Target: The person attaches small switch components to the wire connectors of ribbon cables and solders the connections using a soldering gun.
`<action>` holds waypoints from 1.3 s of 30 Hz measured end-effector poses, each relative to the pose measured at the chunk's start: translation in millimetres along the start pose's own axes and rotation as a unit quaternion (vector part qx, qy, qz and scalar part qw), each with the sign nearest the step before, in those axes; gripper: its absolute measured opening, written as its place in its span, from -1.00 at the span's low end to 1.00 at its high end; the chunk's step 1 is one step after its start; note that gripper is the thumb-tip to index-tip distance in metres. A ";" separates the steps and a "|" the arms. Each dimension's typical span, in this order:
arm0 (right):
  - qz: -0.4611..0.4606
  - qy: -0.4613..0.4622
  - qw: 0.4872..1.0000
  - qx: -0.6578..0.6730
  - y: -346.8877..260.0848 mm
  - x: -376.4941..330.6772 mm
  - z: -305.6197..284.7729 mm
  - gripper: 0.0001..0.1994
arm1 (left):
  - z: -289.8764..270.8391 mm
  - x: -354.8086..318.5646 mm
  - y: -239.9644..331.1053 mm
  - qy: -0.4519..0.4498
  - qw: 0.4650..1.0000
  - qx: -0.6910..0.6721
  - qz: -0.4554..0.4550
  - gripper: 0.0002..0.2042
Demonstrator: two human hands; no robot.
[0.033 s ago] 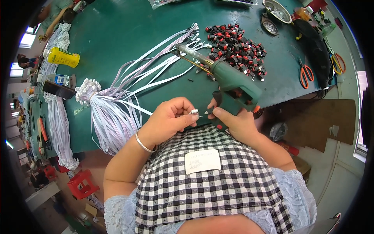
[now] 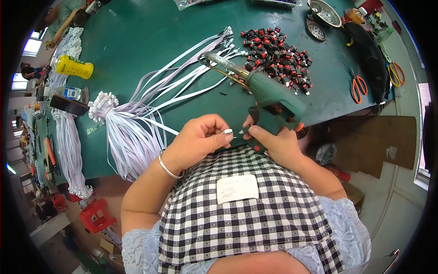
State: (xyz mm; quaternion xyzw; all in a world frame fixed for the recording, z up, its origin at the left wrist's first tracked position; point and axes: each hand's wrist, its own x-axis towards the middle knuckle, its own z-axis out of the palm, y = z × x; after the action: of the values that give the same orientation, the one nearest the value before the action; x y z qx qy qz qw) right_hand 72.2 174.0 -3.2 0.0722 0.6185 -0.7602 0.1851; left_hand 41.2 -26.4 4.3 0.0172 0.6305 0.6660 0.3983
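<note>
My left hand (image 2: 200, 137) is closed, thumb and fingers pinching a small white cable end (image 2: 227, 131) with thin bare wire tips. A flat white cable runs toward that hand from the bundle of white cables (image 2: 130, 137) on the left. Close beside it, my right hand (image 2: 278, 144) pinches a small black connector (image 2: 245, 129) with a silvery tip; the tips and connector are apart. A green pistol-shaped tool (image 2: 276, 98) with a long metal barrel rests in the right hand, its barrel pointing away to the upper left. Some right fingers are hidden behind the tool.
A heap of black and red connectors (image 2: 278, 57) lies beyond the tool on the green table (image 2: 150, 27). Loose cable ends fan out beside it. Orange-handled scissors (image 2: 358, 87) and metal dishes (image 2: 326, 13) lie right; a yellow bottle (image 2: 75, 67) and phone-like black object (image 2: 68, 105) left.
</note>
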 end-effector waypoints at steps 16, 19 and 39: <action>-0.005 -0.028 0.999 -0.031 7.2 2.7 0.9 -0.72 | 8.6 8.9 1.8 -0.014 0.999 -0.002 0.039 -0.95; -0.027 -0.014 1.000 0.000 6.2 2.8 3.9 -0.88 | 7.4 10.1 3.2 -0.020 1.000 -0.003 0.024 -0.95; -0.059 0.076 0.993 -0.069 30.9 -55.7 -65.2 -0.71 | 4.0 25.7 1.3 0.081 0.996 -0.033 -0.014 -0.94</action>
State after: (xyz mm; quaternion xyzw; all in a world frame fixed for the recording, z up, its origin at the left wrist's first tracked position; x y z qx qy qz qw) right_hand 127.2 242.6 -27.2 0.0805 0.6850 -0.7175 0.0969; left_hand 25.1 -8.8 -6.1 -0.0586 0.6387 0.6798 0.3557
